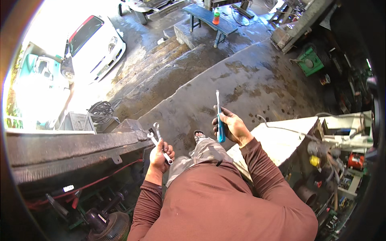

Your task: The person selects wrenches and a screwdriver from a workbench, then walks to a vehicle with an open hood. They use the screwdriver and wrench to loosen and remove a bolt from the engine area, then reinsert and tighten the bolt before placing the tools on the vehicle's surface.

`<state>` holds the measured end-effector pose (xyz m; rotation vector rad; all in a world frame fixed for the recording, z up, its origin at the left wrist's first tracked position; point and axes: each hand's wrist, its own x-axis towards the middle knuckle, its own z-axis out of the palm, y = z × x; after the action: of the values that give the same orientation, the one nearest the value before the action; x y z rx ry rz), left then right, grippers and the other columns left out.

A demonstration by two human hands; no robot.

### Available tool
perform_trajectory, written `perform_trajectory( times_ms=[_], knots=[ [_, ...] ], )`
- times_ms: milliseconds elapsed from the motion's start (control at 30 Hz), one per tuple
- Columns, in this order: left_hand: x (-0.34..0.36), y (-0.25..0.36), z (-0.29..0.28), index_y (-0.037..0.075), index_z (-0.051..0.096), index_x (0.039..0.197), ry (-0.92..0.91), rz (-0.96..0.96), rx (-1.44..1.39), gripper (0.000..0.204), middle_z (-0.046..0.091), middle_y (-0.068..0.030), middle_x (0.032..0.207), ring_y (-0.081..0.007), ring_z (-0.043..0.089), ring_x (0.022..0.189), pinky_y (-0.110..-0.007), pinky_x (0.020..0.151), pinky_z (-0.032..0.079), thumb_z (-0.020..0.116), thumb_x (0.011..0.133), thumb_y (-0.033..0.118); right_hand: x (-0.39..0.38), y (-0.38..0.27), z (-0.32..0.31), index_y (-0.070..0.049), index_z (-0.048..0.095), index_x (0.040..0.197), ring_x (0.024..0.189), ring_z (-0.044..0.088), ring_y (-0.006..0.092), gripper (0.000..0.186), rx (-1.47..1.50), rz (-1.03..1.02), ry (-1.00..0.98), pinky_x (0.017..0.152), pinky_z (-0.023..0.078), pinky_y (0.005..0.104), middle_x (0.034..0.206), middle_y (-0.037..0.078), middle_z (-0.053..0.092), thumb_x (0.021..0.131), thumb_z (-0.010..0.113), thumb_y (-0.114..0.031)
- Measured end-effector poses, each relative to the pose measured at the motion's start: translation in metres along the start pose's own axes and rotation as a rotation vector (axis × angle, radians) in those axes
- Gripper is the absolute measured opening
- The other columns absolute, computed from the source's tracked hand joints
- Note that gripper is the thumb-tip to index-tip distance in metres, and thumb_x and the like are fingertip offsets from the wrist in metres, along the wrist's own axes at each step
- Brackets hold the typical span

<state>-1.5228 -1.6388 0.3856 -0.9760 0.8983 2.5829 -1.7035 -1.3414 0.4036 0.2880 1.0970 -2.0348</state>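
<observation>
My left hand (pixel 161 154) is closed round two metal wrenches (pixel 152 137), whose silver heads stick out above and below the fist. In my right hand (pixel 234 127) is a screwdriver (pixel 220 127) with a blue handle, held upright between thumb and fingers with its pale shaft and tip pointing away from me. The two hands are apart, in front of my brown shirt. Neither tool touches anything else. Below them show my camouflage trousers (pixel 203 151) and a sandalled foot (pixel 198 135).
A dark metal beam (pixel 76 148) runs along the left, with coiled cable (pixel 102 110) beyond. Concrete steps (pixel 155 72) descend toward a white car (pixel 96 48). A blue bench (pixel 209 18) bears an orange-red bottle (pixel 216 17). Cluttered shelves (pixel 348 193) and a pale panel (pixel 277 138) stand right.
</observation>
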Motion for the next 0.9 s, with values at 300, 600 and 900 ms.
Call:
perform_trajectory(
  times_ms=[300, 600, 900],
  knots=[
    [0.115, 0.101, 0.017, 0.015, 0.041, 0.076, 0.059, 0.06, -0.092, 0.049, 0.039, -0.0013, 0.068, -0.0149, 0.037, 0.055, -0.03, 0.048, 0.031, 0.049, 0.112, 0.048, 0.165, -0.063, -0.036, 0.006, 0.053, 0.136, 0.064, 0.064, 0.0215, 0.049, -0.368, 0.09, 0.347, 0.055, 0.052, 0.0365, 0.087, 0.011, 0.065, 0.089, 0.065, -0.001],
    [0.308, 0.245, 0.109, 0.014, 0.044, 0.075, -0.044, -0.006, 0.228, 0.048, 0.045, -0.0021, 0.065, -0.0171, 0.046, 0.054, -0.033, 0.047, 0.039, 0.055, 0.109, 0.046, 0.156, -0.001, -0.196, -0.003, 0.053, 0.147, 0.055, 0.056, 0.0178, 0.049, -0.753, 0.082, 0.857, 0.047, 0.045, 0.0358, 0.073, 0.007, 0.06, 0.099, 0.064, -0.011],
    [0.484, 0.382, 0.05, 0.008, 0.062, 0.075, 0.281, 0.313, 0.889, 0.047, 0.055, -0.0005, 0.063, -0.0144, 0.048, 0.055, -0.035, 0.055, 0.04, 0.063, 0.105, 0.045, 0.141, -0.021, -0.165, 0.008, 0.071, 0.104, 0.066, 0.067, 0.0326, 0.027, -0.964, 0.758, 0.682, 0.057, 0.05, 0.0445, 0.079, 0.022, 0.069, 0.09, 0.066, -0.014]
  ],
)
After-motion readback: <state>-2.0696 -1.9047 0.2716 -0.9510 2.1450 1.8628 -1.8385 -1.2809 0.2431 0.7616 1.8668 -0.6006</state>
